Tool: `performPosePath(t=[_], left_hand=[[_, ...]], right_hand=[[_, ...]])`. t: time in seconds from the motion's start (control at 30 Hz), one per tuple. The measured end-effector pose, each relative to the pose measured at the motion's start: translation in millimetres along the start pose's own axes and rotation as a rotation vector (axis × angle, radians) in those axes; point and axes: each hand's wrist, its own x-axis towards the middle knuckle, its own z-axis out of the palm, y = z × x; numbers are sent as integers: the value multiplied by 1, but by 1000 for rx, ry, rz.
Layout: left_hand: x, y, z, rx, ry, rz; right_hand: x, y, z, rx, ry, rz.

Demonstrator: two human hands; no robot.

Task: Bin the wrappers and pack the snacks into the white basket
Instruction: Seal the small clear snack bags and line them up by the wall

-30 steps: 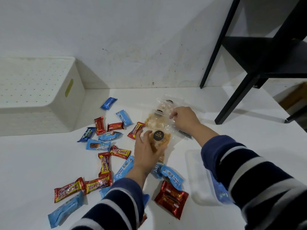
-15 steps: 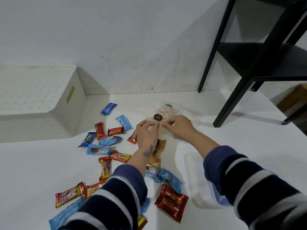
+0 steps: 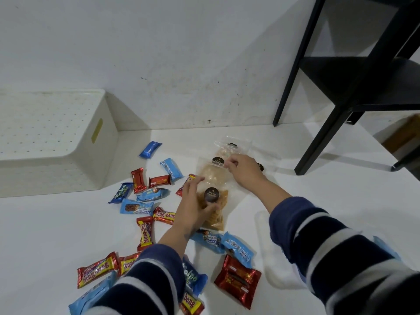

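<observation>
Left hand [image 3: 193, 206] grips a clear snack bag [image 3: 212, 210] of orange crisps with a dark round label; right hand [image 3: 244, 169] pinches the top of a second clear bag [image 3: 211, 171] of pale crackers. Red and blue wrapped bars [image 3: 145, 201] lie scattered on the white floor [image 3: 45, 223]. White basket [image 3: 56, 137] stands at left against the wall, black stool [image 3: 341, 87] at right

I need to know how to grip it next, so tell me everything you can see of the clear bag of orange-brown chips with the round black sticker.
The clear plastic bag of orange-brown chips lies flat on the white floor, among scattered snack bars. A round black sticker with pale lettering sits on its upper part. The left hand grips its left edge, thumb curled onto its front. Its top meets a second clear bag of paler crackers, which the right hand pinches.
</observation>
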Motion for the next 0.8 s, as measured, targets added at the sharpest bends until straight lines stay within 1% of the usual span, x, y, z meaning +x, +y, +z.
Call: performPosePath(t=[0.03,0.1,0.17,0.23,0.3,0.37,0.47,0.5,0.6,0.63,0.67,0.73,0.8], left_hand=[[-2,-7,-2,-9,-7,-22],[-2,-14,-4,-13,37,-38],[-1,-17,-3,5,75,-32],[-1,-17,-1,51,106,-12],[-1,-18,0,77,125,6],[-2,-23,-2,86,112,12],[-1,-27,-12,58,108,26],[0,-27,-18,104,149,47],[15,-31,-37,390,343,150],[23,-35,-44,502,356,176],[32,-39,-49,625,316,169],[50,-48,-60,837,159,64],[63,-53,-65,936,30,-24]], right_hand=[[-3,0,1,40,3,-11],[-11,2,7,122,45,-23],[-25,10,21,205,77,6],[-41,18,41,296,48,37],[-49,26,62,358,15,30],[-50,28,74,385,-10,30],[-38,25,73,380,-11,12],[-33,22,70,363,-22,-3],[-13,7,50,219,-45,-72],[-6,-1,42,169,-41,-94],[2,-11,34,138,-32,-114],[24,-27,23,108,-11,-164],[48,-43,18,109,-6,-186]])
